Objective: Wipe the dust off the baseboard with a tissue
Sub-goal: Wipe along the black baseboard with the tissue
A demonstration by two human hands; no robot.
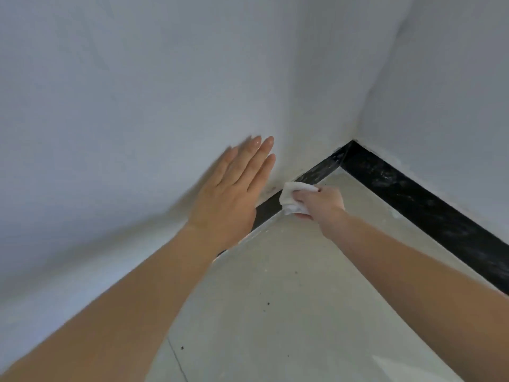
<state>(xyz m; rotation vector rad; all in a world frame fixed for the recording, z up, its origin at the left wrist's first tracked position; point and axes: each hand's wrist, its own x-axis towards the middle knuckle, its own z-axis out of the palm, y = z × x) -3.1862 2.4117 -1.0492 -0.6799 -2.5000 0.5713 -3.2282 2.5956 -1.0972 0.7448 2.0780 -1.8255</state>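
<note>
Tissue in curled grip of right hand against baseboard, left hand flat, empty, on wall

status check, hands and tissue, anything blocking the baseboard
Left hand flat on the wall. Right hand grips tissue, pressed on black baseboard. Dusty smears toward the corner. Nothing in the way.

Gripped a crumpled white tissue in the right hand, pressed it to the black baseboard just short of the corner. Held the left hand flat on the white wall, fingers straight. Saw pale dusty smears on the baseboard along 2 walls, above a speckled floor.
</note>
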